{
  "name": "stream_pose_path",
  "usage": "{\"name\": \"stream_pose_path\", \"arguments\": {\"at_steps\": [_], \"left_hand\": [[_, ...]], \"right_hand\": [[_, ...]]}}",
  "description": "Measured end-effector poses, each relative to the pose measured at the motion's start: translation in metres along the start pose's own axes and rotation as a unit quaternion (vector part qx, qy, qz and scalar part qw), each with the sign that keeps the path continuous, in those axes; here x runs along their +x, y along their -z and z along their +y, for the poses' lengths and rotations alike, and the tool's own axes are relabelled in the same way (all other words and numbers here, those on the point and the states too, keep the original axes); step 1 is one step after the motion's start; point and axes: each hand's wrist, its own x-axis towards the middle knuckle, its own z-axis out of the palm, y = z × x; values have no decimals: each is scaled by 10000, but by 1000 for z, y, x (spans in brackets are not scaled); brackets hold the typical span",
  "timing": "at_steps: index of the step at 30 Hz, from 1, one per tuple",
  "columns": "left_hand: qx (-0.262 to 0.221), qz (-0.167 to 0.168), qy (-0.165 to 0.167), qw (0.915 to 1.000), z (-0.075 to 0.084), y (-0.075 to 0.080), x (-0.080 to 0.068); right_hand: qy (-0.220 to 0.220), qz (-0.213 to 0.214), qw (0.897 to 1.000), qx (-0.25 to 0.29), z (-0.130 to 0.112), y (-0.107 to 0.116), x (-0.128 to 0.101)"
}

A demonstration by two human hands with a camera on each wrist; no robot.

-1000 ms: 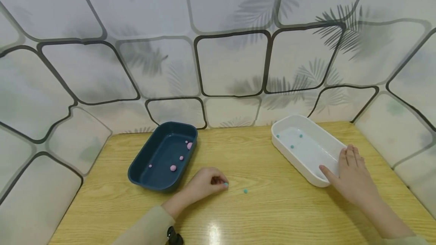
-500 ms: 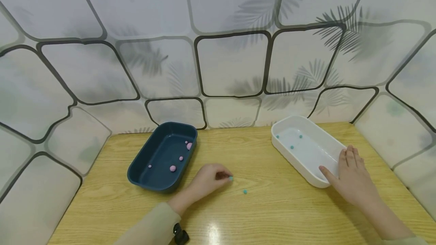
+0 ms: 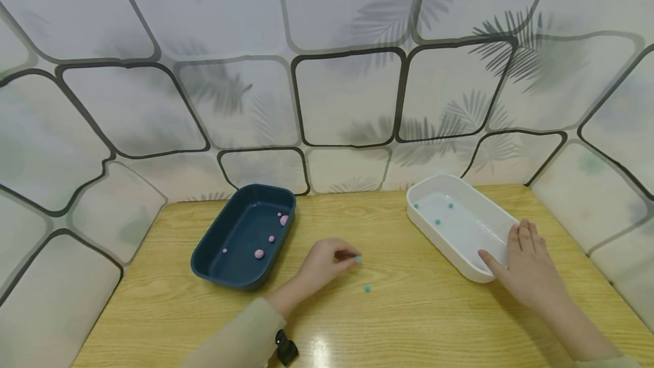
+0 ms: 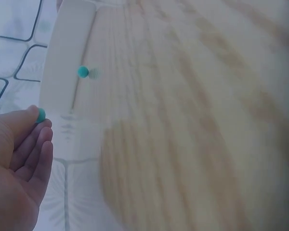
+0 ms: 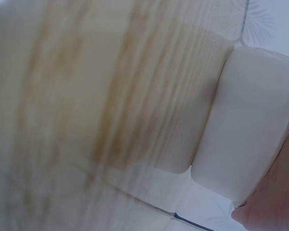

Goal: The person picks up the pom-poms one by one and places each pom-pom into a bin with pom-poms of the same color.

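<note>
Between thumb and fingertips my left hand (image 3: 327, 263) pinches a small teal ball (image 3: 359, 259); the left wrist view shows this ball (image 4: 41, 115) at the tips of the thumb and fingers. A second teal ball (image 3: 368, 288) lies on the wooden table just in front of it. My right hand (image 3: 533, 271) rests on the near right end of a white tray (image 3: 443, 246), its fingers straight along the side and the thumb over the near rim. Several teal balls (image 3: 437, 222) lie inside that tray. In the right wrist view the tray's outer wall (image 5: 245, 120) shows beside the hand.
On the left stands a dark blue tray (image 3: 242, 229) with several pink balls (image 3: 259, 254) of different sizes in it. Patterned wall panels (image 3: 352, 101) rise behind the table (image 3: 352, 220) and along both sides. A dark device (image 3: 286, 350) sits at the left cuff.
My left hand has moved right and away from me, carrying the pinched teal ball past the one on the table. The right hand and both trays have stayed put.
</note>
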Motion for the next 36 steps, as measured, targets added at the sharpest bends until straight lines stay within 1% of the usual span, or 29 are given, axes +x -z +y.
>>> {"name": "stream_pose_path", "arguments": {"at_steps": [6,11,20,23,27,36], "left_hand": [[-203,-8,-81,9998,5,-9,10],[-242,-3,-77,9997,12,-17,17],[-575,-66,24,9983,33,-27,33],[-612,-97,-11,9981,37,-31,39],[-642,-111,-61,9979,42,-35,49],[-610,-89,-194,9979,64,-36,76]], "right_hand": [[29,63,10000,-39,0,-1,1],[42,61,10000,-29,1,-1,0],[29,62,10000,-21,1,-1,0],[36,57,10000,-25,1,-2,0],[20,35,10000,-21,1,-2,0],[-9,2,10000,-7,1,-1,1]]}}
